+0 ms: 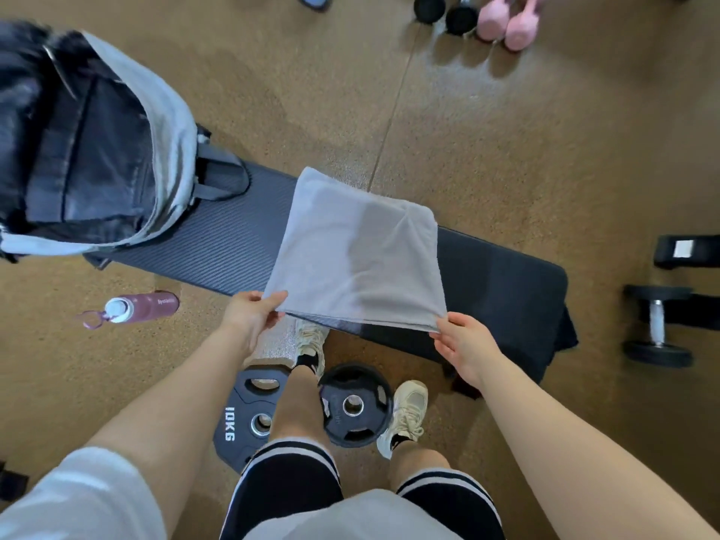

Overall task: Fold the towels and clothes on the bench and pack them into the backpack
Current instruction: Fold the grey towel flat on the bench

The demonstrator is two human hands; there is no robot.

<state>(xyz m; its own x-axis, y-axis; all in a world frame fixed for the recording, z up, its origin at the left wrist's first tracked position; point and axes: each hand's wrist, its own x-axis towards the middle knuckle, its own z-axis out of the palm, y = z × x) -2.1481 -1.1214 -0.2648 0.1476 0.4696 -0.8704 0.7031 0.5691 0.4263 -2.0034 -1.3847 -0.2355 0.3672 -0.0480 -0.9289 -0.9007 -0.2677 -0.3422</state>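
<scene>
A grey towel (356,253), folded into a rough square, lies across the black bench (218,243). My left hand (253,315) pinches its near left corner, lifting it slightly. My right hand (463,344) pinches the near right corner at the bench's front edge. A grey backpack (171,122) stands open on the bench's left end, showing its dark lining. A dark garment (506,290) lies on the right end of the bench, partly draping over the edge.
Two black weight plates (352,405) lie on the floor by my feet. A maroon water bottle (140,307) lies on the floor at left. Dumbbells (658,325) sit at right; pink kettlebells (510,21) and black weights stand at the far top.
</scene>
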